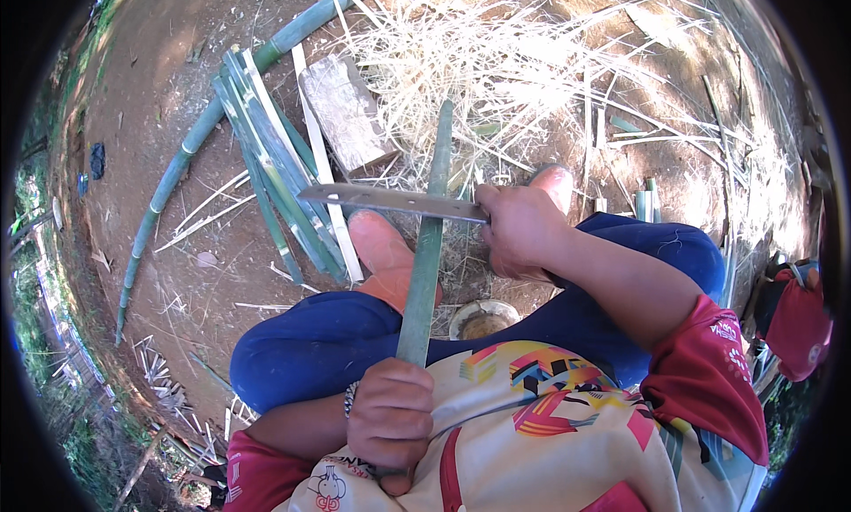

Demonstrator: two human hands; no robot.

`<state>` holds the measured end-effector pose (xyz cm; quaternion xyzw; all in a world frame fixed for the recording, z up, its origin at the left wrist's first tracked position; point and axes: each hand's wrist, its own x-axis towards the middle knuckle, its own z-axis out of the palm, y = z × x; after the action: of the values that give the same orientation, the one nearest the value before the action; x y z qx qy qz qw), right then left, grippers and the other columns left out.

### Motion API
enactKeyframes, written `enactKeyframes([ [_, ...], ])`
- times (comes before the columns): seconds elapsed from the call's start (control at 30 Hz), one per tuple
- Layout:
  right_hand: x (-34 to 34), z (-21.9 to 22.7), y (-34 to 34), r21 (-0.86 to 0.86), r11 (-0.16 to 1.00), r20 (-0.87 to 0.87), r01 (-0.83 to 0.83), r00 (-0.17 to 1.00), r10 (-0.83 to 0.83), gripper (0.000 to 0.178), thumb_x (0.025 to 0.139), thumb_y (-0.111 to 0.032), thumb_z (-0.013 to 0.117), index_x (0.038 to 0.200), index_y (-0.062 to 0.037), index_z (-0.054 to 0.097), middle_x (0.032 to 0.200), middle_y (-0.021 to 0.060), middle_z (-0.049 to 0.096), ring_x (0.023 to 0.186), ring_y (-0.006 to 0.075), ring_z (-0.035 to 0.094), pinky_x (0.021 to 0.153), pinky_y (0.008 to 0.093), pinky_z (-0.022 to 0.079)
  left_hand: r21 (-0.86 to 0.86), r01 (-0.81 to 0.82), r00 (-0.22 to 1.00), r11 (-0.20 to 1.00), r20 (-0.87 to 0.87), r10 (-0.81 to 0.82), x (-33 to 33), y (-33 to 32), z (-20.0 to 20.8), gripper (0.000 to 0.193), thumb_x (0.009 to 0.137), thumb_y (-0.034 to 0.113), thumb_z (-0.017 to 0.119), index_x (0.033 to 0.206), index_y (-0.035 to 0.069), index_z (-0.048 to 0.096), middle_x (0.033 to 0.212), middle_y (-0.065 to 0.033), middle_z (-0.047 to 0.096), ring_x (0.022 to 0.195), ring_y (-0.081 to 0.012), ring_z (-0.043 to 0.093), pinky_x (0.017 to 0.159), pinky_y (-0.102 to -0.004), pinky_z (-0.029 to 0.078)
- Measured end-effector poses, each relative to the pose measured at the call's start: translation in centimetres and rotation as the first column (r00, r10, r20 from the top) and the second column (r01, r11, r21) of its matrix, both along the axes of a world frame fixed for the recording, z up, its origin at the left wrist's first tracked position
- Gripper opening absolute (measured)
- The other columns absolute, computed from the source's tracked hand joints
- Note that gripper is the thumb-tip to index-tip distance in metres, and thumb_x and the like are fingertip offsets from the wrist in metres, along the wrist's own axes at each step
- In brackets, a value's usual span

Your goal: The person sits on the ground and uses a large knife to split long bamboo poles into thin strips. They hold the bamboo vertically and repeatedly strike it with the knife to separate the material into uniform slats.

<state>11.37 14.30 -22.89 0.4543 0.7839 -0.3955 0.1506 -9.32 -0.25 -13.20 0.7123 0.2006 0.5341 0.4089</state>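
My left hand [390,419] is closed around the lower end of a green split bamboo strip [420,286], close against my body. The strip points away from me, its far end over the pale shavings. In my right hand [523,228] is a knife [372,198], its handle mostly hidden by my fingers. The long metal blade points left and lies crosswise over the strip, a little beyond its middle. Whether the edge bites into the bamboo I cannot tell.
A bundle of split bamboo [275,171] lies left, beside a wooden block [344,113]. A long bamboo pole [182,157] curves behind it. Pale shavings [496,60] cover the ground ahead. Between my boots [383,246] sits a round, hollow-looking object [483,319]. A red bag-like thing [798,326] is far right.
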Motion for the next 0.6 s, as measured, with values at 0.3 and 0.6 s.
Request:
enactKeyframes([
  [0.3, 0.1, 0.0, -0.3, 0.038, 0.999, -0.022, -0.001, 1.0, 0.002, 0.024, 0.084, -0.017, 0.066, 0.101, -0.0034, 0.057, 0.088, 0.0192, 0.068, 0.085, 0.0391, 0.068, 0.078, 0.0501, 0.054, 0.01, -0.068, 0.996, 0.998, 0.062, 0.068, 0.3, -0.3, -0.1, 0.053, 0.105, 0.048, 0.046, 0.068, 0.01, 0.053, 0.062, -0.0008, 0.053, 0.049, -0.0174, 0.052, 0.055, -0.0344, 0.047],
  [0.6, 0.7, -0.8, -1.0, 0.055, 0.998, -0.089, -0.01, 0.996, 0.015, 0.026, 0.084, -0.019, 0.067, 0.101, -0.0022, 0.056, 0.091, 0.0191, 0.067, 0.087, 0.0388, 0.068, 0.078, 0.0501, 0.053, 0.004, -0.1, 0.993, 0.995, 0.067, 0.1, 0.6, -0.2, -0.1, 0.052, 0.105, 0.048, 0.044, 0.068, 0.012, 0.052, 0.056, 0.001, 0.05, 0.046, -0.0156, 0.05, 0.052, -0.0333, 0.046],
])
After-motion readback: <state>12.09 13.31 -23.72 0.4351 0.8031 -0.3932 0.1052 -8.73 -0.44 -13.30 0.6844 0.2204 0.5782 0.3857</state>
